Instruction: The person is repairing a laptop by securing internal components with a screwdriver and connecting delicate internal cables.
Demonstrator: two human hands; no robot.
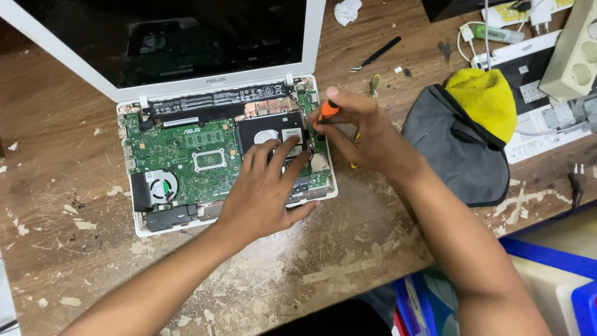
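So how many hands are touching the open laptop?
2. The left hand presses flat on the hard drive in the laptop. The right hand holds an orange screwdriver at the laptop's right edge.

Operator: two bare forearms and hands.
Left hand [264, 190] and right hand [360, 134]: no sleeves, gloves, rings, watch or wristbands visible; fingernails short.

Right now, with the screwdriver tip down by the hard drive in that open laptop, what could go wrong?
The screwdriver in the right hand might slip onto the bare green circuit board and scratch it. The left hand rests on the hard drive, so pressing hard could strain it. A loosened screw could drop among the parts or onto the flaking wooden table.
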